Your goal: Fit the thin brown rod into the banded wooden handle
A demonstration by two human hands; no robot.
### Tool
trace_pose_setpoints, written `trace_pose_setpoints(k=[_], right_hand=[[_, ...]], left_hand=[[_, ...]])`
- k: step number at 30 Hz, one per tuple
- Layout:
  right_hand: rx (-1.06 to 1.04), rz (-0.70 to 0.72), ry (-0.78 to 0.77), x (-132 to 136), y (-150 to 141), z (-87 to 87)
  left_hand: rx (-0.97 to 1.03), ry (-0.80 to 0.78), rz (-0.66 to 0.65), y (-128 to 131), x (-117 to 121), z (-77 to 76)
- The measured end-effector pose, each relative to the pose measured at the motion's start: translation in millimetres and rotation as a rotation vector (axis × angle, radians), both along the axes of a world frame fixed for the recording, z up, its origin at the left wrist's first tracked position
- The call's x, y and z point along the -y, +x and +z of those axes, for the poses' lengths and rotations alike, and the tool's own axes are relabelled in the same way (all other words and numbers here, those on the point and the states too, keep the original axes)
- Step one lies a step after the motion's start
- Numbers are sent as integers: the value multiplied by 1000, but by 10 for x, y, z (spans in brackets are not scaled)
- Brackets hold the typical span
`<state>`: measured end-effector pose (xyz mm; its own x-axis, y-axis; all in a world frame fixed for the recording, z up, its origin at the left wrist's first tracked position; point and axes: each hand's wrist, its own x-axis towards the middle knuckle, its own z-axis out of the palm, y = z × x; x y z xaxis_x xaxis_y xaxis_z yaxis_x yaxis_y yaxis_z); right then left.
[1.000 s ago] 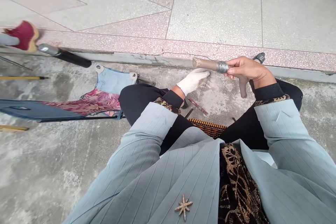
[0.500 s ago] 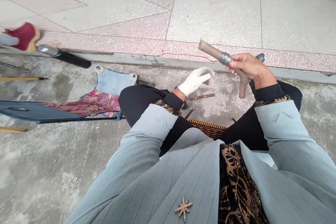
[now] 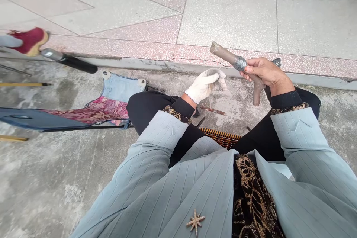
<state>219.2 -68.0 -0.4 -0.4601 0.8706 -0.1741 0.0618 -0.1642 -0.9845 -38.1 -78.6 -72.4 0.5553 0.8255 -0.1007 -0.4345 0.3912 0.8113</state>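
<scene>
My right hand (image 3: pixel 260 71) is bare and wrapped around a forked wooden stick (image 3: pixel 224 52), which slants up to the left with its short branch pointing down. Silvery wire (image 3: pixel 239 63) is wound in a tight band around the stick, just beside my thumb and fingertips. In a white glove, my left hand (image 3: pixel 205 83) is closed in a pinch left of the stick, apart from it. A faint thin strand, apparently wire, shows above its fingertips. Below that hand, a thin brown rod (image 3: pixel 213 110) lies on the concrete.
A woven seat (image 3: pixel 220 137) shows between my knees. To the left stand a folding chair with blue and floral cloth (image 3: pixel 111 85), a black cylinder (image 3: pixel 78 62) and another person's red shoe (image 3: pixel 32 41). Yellow sticks (image 3: pixel 23 84) lie farther left. A raised tiled step (image 3: pixel 145 50) runs across ahead.
My gloved left hand has turned and shifted slightly left and up, its fingers now raised in a pinch. My right hand and the stick have hardly moved.
</scene>
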Motion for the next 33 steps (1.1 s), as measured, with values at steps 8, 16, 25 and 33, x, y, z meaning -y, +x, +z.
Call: trace_pose_setpoints(k=[8,16,25,33], right_hand=[[-15,28,36,70,13,41],[138,-254,3,9,-261,-193],[1309,277,397,55,-400,-169],[1167,522,398,27,-240,-168]], left_hand=[[-65,-40,49,44,12,0],[-525,323,305,173,31,-12],[-1479,1176,-23,123,113,110],[-1351,1309,-110,140,87,50]])
